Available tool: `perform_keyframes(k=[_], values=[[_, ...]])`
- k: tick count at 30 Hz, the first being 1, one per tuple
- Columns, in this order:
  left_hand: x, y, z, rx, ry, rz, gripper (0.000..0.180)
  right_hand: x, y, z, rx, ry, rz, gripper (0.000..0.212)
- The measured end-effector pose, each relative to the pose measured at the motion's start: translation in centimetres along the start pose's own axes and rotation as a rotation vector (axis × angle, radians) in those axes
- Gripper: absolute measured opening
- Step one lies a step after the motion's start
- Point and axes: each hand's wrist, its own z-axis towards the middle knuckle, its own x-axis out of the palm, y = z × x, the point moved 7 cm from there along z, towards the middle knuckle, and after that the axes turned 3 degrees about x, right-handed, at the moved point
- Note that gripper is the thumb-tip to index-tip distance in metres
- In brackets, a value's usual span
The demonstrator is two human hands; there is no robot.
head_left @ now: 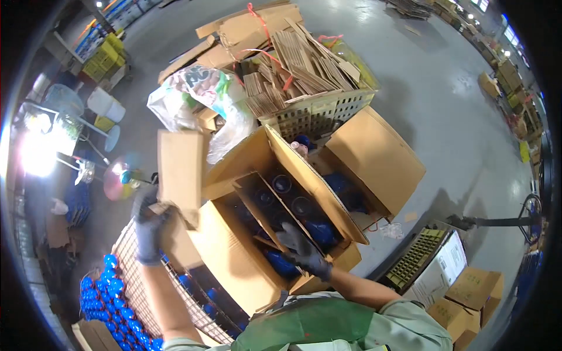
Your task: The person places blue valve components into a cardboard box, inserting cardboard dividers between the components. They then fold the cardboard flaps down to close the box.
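Note:
My left hand (pixel 153 219), in a dark glove and partly smeared by motion, grips a flat piece of cardboard (pixel 180 169) left of a large open carton (pixel 234 257). The cardboard stands upright above the fingers. Inside the carton, upright cardboard dividers (pixel 257 202) part rows of dark blue, shiny, round items (pixel 322 233); their exact kind is hard to make out. My right hand (pixel 303 250), also gloved, reaches over the carton's near right part beside a divider. Its fingers stretch out flat, with nothing seen in them.
A second open carton (pixel 380 164) with blue items adjoins on the right. Behind stands a plastic crate (pixel 319 114) heaped with cardboard strips, next to a clear plastic bag (pixel 205 93). A wire basket (pixel 137 257) and netted blue balls (pixel 111 298) are at lower left. Closed boxes (pixel 468 292) sit at lower right.

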Motion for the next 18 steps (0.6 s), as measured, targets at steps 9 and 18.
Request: perform_keyframes(k=[9,18], values=[[10.2,2.2,-20.0,-0.367,0.014,-0.396,0.046,1.1,4.9,2.1,0.049,0.027,0.669,0.046],[11.8,0.2,-20.8,-0.070,-0.152,-0.232,0.042,9.1,4.6,-2.6,0.235,0.343,0.328,0.066]])
